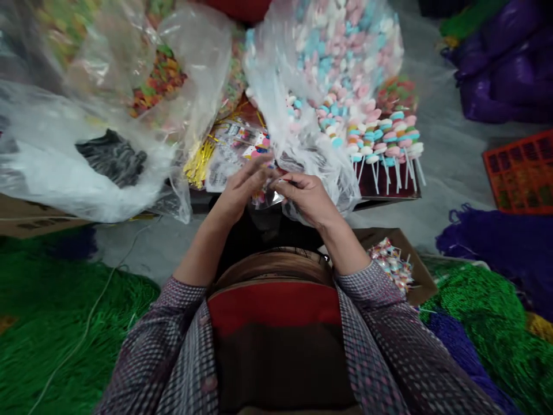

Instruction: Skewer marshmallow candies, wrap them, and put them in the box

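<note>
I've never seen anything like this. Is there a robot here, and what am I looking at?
There is no robot: these are a person's own bare hands. The single picture comes from a camera worn on the head, looking forward and down, so the person's lap and sleeves show too.

The right hand seems to pinch a clear plastic wrapper. The left hand meets it there, but its fingers are too blurred to tell their hold.

On the dark table are colourful sweets on white sticks, yellow ties, printed packets and a big clear bag of pastel sweets. Beside the person's right arm, a cardboard box holds small wrapped items.
</note>
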The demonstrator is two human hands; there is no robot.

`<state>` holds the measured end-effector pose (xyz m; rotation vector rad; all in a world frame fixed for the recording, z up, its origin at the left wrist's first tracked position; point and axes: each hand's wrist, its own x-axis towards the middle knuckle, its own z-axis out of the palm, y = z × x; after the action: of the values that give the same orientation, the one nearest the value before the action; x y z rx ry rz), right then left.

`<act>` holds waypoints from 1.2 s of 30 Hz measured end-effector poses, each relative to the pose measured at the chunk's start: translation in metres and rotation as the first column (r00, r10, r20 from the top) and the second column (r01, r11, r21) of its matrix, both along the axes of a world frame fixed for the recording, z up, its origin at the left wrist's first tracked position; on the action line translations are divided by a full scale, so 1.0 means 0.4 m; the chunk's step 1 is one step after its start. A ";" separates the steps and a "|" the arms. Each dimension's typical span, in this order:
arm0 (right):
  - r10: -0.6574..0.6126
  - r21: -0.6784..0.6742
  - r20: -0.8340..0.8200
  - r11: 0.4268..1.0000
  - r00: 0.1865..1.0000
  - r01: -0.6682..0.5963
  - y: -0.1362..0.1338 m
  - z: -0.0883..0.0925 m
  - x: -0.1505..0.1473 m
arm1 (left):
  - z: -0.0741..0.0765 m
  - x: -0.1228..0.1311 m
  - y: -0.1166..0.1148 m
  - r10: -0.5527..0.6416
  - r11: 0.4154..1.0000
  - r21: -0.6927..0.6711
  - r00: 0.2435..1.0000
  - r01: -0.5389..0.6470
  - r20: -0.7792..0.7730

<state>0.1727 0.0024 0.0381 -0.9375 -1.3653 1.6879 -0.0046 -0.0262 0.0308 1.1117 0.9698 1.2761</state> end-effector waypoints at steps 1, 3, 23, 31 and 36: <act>-0.030 0.008 0.022 1.000 0.999 0.030 0.004 0.002 0.005 | 0.004 -0.005 -0.002 -0.057 0.998 -0.038 0.998 0.057 0.006; -0.113 0.053 0.068 0.993 0.991 0.109 0.010 0.004 0.014 | 0.005 -0.008 -0.008 -0.078 0.994 -0.082 0.997 0.079 0.016; -0.313 0.116 0.083 0.946 0.946 0.303 -0.003 -0.026 0.025 | -0.008 0.044 -0.012 0.148 0.983 -0.088 0.982 -0.159 -0.114; -0.394 0.159 0.172 0.916 0.903 0.369 -0.006 -0.019 0.049 | -0.027 0.057 0.003 0.062 0.990 -0.114 0.984 -0.082 -0.167; -0.365 0.355 0.327 0.902 0.871 0.245 -0.011 0.003 0.069 | -0.041 0.057 0.007 0.115 0.981 -0.137 0.980 -0.138 -0.165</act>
<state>0.2005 -0.0021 0.0393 -1.2744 -1.5732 1.0453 0.0182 -0.0236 0.0145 1.0594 1.2501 1.2099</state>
